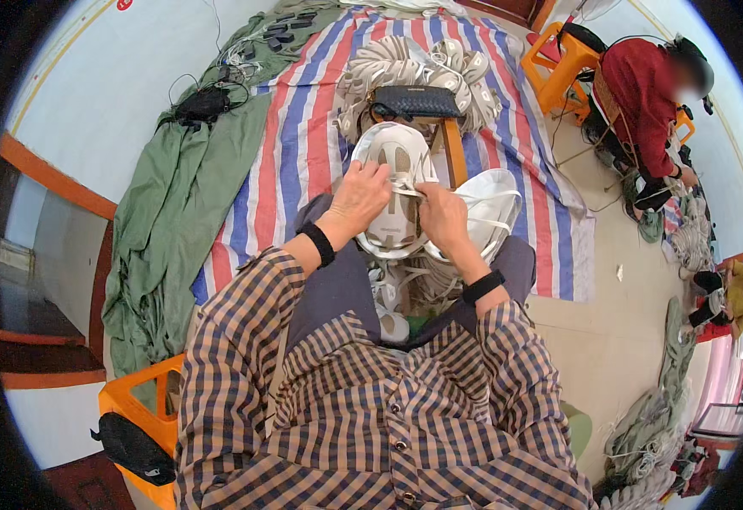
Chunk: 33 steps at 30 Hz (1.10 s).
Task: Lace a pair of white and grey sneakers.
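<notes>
White sandal sole (pixel 392 183) (beige inside) rests on the lap, left hand (pixel 360 197) gripping its edge. Right hand (pixel 442 217) pinches its strap (pixel 405 184) beside another sole (pixel 492 204).

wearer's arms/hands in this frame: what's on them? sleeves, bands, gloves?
Both forearms wear a checked shirt in brown, tan and dark navy, cuffs pushed up short of the wrists. Each wrist carries a plain black band. The left hand and right hand are bare: no gloves. No rings can be made out.
</notes>
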Motion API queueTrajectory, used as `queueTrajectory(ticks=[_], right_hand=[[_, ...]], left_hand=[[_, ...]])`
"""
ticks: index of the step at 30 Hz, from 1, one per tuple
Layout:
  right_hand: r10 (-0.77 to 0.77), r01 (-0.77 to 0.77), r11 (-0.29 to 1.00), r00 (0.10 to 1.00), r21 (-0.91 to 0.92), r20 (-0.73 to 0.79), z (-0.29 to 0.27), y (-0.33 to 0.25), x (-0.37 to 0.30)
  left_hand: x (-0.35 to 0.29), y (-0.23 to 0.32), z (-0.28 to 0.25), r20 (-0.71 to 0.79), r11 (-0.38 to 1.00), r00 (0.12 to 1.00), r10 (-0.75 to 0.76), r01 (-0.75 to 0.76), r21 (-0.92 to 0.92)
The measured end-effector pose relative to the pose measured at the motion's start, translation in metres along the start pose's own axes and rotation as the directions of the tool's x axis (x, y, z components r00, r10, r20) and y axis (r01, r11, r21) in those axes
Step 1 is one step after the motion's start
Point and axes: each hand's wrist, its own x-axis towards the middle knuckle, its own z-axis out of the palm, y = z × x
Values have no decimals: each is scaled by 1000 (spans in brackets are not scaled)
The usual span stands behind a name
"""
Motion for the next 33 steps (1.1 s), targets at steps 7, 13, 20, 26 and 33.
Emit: queueTrajectory(ticks=[7, 13, 20, 26, 33], right_hand=[[42, -44, 999, 997, 25, 64, -7, -4, 4], [96, -97, 995, 994, 33, 48, -5, -3, 3], [19, -18, 998, 1000, 60, -6, 4, -3, -4], [28, -27, 999, 999, 18, -37, 6, 1, -5], [29, -28, 998, 999, 49, -30, 6, 0, -5]], left_hand=[[-9, -7, -8, -189, 964, 964, 189, -219, -151], [-35, 59, -21, 81, 804, 991, 102, -34, -594], [-22, 71, -3, 349, 261, 815, -462, 501, -825], [-10, 76, -5, 374, 230, 729, -573, 582, -780], [1, 69, 2, 345, 329, 715, -608, 623, -710]])
